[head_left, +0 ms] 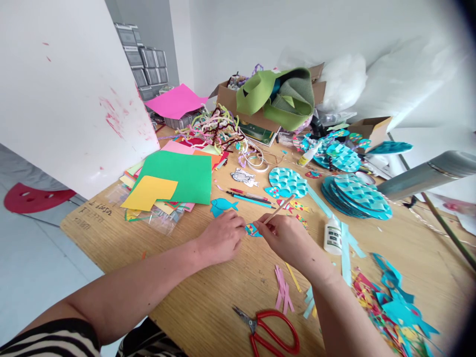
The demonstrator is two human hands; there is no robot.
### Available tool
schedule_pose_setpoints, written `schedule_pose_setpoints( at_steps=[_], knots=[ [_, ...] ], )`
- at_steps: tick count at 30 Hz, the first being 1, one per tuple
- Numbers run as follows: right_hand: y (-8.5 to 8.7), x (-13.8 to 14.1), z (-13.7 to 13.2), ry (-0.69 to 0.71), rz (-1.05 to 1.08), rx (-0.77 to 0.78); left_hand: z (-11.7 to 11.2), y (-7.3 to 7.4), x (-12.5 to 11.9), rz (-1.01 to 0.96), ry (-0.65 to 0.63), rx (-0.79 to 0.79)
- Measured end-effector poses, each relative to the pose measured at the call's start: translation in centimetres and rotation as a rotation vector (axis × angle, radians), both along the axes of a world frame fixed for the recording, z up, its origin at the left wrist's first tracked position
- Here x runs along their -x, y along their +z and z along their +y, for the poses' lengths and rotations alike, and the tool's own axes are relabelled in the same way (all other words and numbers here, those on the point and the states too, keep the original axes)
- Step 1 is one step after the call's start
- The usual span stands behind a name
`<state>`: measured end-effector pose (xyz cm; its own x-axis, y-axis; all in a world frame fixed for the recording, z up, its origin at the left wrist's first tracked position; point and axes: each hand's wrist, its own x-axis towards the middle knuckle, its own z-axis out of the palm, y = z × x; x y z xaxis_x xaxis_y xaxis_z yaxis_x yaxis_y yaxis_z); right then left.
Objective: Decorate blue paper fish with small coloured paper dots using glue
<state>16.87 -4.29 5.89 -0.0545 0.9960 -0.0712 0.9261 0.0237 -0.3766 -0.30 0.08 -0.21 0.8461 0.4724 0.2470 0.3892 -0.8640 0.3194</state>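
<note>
A small blue paper fish [253, 230] with bright coloured pieces on it lies on the table between my hands. My left hand [222, 238] has curled fingers pinching its left end, partly hiding it. My right hand [290, 239] grips a thin wooden stick [279, 208], whose lower end meets the fish near my fingertips. Just beyond my left hand lies a plain blue paper fish [222, 207]. To the right of my right hand stands a white glue bottle [332, 237]. Red-handled scissors [273, 331] rest open near the table's front edge.
Coloured paper sheets [178, 173] are stacked at left, below a white board [74, 74]. Woven blue paper discs [353, 196] and a grey flask [427, 173] occupy the right. Paper scraps [394, 307] lie front right. A cardboard box [226, 99] with green felt stands behind.
</note>
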Motion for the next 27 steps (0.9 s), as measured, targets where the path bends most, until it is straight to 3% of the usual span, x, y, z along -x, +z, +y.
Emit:
schedule_pose_setpoints(
  at_steps=[27],
  knots=[
    [-0.25, -0.08, 0.04, 0.009, -0.012, -0.021, 0.00, 0.11, -0.04, 0.013, -0.004, 0.009]
  ],
)
